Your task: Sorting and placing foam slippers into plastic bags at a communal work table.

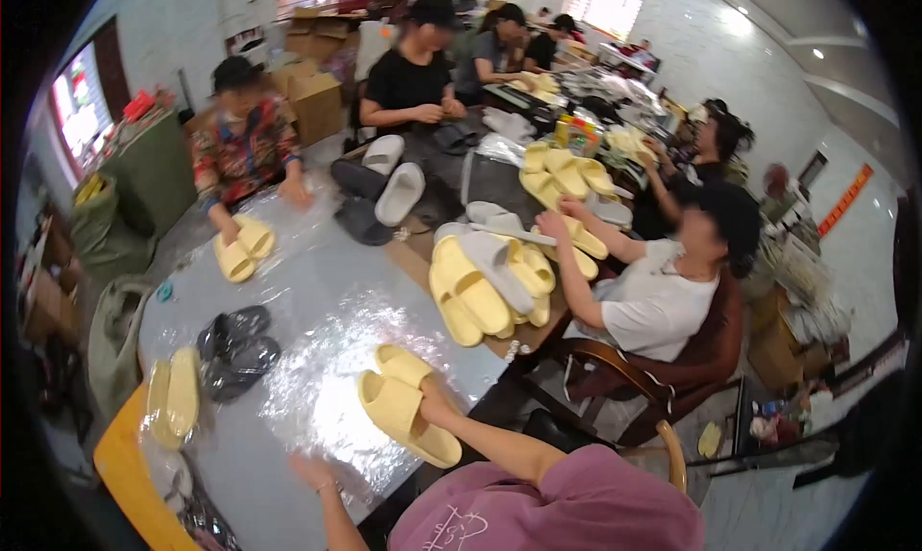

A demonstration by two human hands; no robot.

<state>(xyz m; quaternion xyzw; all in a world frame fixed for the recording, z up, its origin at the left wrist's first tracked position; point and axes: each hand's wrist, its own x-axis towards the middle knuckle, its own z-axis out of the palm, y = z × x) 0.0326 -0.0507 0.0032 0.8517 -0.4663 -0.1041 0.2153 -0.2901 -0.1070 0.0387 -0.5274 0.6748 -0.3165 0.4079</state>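
My right hand (438, 403) grips a pair of pale yellow slippers (392, 409), its fingers mostly hidden between and behind them. The pair is over the near edge of the grey table, above clear plastic bags (336, 359) that shine in the light. Lower left of the slippers, my left hand (314, 471) is at the edge of the plastic. That hand is blurred, so whether its fingers pinch the film does not show.
Bagged black slippers (235, 352) and bagged yellow slippers (175, 397) lie at the left of the grey table (230, 455). A heap of yellow and grey slippers (480, 287) stands at the right. Opposite, a person handles yellow slippers (245, 247); another person (653, 282) sits at right.
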